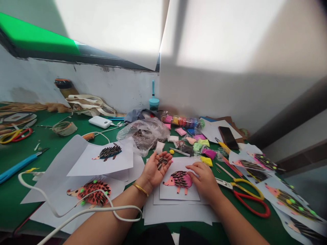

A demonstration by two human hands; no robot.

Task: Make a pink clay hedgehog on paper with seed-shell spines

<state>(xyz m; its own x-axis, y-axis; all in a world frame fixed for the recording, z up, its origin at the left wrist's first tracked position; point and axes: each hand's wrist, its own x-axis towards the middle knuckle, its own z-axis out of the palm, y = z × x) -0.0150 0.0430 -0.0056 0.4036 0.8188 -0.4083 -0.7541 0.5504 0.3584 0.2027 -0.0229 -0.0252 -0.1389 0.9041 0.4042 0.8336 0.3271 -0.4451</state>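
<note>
Palm up and cupped, my left hand (156, 170) holds several striped sunflower seeds (161, 162). Just right of it, a hedgehog picture (189, 181) in pink clay lies on white paper (167, 194). Seeds cover the left and middle of its back, while smooth pink clay shows at the right end. My right hand (203, 177) is over that right end, its curled fingertips drawn close together at the clay. Whatever is between those fingertips is too small or hidden to make out.
Hedgehog pictures lie left (95, 192) and right (288, 200). A plastic bag of seeds (143, 134) and clay packets (209, 153) sit behind my hands. Scissors (251, 197) rest right of my right hand. A white cable (120, 208) loops across my left forearm.
</note>
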